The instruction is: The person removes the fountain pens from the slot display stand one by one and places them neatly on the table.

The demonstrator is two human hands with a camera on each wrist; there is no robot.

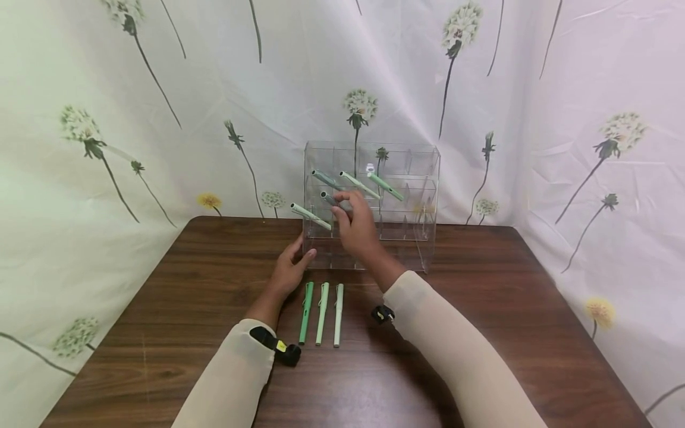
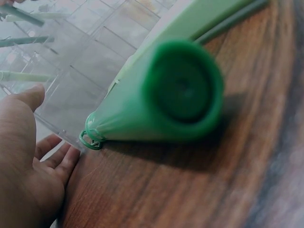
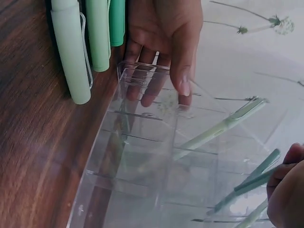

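A clear plastic pen organizer (image 1: 369, 239) with several tiers stands at the back of the table. My right hand (image 1: 355, 226) pinches a grey-green pen (image 1: 327, 197) tilted over the middle tier; its lower part is hidden by the fingers. At the organizer's lower left corner, my left hand (image 1: 291, 268) holds the side, thumb in front and fingers along the outer wall. Leaning in the compartments are another grey-green pen (image 1: 325, 179), a pale green pen (image 1: 360, 185), a mid-green pen (image 1: 386, 186) and, lower left, a pale pen (image 1: 311, 216).
Before the organizer, a bright green pen (image 1: 306, 313), a light green pen (image 1: 322, 314) and a whitish-green pen (image 1: 339, 315) lie side by side on the brown wooden table (image 1: 214, 285). A flower-print curtain (image 1: 299, 89) hangs behind the organizer.
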